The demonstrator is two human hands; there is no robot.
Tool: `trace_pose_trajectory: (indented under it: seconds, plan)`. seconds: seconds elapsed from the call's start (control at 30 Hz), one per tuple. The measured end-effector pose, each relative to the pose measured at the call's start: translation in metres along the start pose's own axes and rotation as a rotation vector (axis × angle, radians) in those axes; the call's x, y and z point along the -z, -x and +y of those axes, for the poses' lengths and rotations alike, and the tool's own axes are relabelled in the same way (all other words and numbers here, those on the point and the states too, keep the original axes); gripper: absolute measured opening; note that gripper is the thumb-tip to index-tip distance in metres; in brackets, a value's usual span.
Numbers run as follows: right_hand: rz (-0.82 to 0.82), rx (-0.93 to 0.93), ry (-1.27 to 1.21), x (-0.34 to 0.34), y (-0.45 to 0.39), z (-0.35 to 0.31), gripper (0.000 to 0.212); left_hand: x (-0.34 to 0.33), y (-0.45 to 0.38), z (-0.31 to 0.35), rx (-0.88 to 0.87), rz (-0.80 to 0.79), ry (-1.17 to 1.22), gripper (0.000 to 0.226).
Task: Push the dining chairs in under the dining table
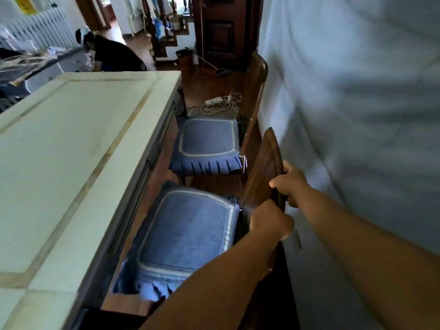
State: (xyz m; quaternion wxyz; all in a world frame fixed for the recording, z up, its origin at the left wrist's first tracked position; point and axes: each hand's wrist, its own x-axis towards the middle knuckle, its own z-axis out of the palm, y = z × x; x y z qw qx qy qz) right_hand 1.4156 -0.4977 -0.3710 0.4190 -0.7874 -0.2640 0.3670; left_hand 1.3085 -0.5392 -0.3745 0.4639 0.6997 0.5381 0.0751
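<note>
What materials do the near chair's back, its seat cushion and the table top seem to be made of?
Chair back: dark wood, apparently varnished, since it shows brown grain and a sheen.
Seat cushion: blue woven fabric with pale piping and a pleated skirt.
Table top: pale, smooth, perhaps stone or laminate with tan inlaid lines; unclear.

The narrow lane between the pale cream dining table (pixel 78 148) and the grey-white wall (pixel 357 115) is nearly filled by two dark wooden chairs; the near chair's curved wooden backrest (pixel 264 172) stands just beside the wall, leaving only a thin gap there; its blue cushioned seat (pixel 188 229) sits partly under the table edge; the far chair's blue cushion (pixel 207 139) blocks the lane ahead; beyond it, a white power strip with tangled cables (pixel 216 103) clutters the brown wooden floor (pixel 209 84).
</note>
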Motion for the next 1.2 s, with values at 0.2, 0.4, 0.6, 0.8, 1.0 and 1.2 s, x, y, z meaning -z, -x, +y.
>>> trace_pose_trajectory:
  seconds: [0.2, 0.4, 0.6, 0.8, 1.0, 1.2]
  plan:
    - [0.007, -0.024, 0.000, 0.042, -0.012, 0.016, 0.078, -0.033, 0.003, 0.031, 0.037, -0.078, 0.054, 0.037]
    - [-0.014, -0.059, 0.055, 0.066, -0.022, 0.019, 0.084, -0.048, 0.001, 0.052, 0.034, -0.100, 0.062, 0.035]
    - [-0.039, -0.033, -0.004, 0.068, -0.021, 0.022, 0.084, -0.053, -0.002, 0.047, 0.031, -0.093, 0.107, 0.039]
    - [-0.035, -0.025, -0.167, 0.071, -0.013, 0.026, 0.074, -0.051, 0.003, 0.037, -0.023, -0.139, 0.221, 0.051]
    - [0.065, 0.030, -0.184, 0.073, 0.011, 0.026, 0.060, -0.030, 0.014, 0.017, -0.024, -0.138, 0.260, 0.055]
    - [0.281, 0.103, -0.222, 0.067, 0.057, 0.019, 0.053, 0.013, 0.035, -0.012, -0.098, 0.067, 0.199, 0.051]
